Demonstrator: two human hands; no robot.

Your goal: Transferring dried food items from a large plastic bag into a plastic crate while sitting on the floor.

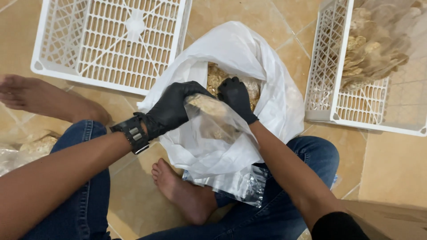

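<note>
My left hand (pixel 171 109), in a black glove, grips the rim of a small clear plastic bag (pixel 213 120) partly filled with tan crumbly snack pieces. In a black glove too, my right hand (pixel 236 98) reaches into the mouth of a large white plastic sack (pixel 249 58) and rests on the tan snack pieces (pixel 215 76) inside it, right beside the small bag's opening. Both hands are over the sack, which lies open between my knees on the tiled floor.
An empty white lattice crate (pixel 111 40) lies at the upper left. Another white crate (pixel 347 93) at the right holds filled clear bags of snacks (pixel 373 44). A stack of clear bags (pixel 242 184) lies on my lap. More bagged snacks (pixel 26 149) sit at the left.
</note>
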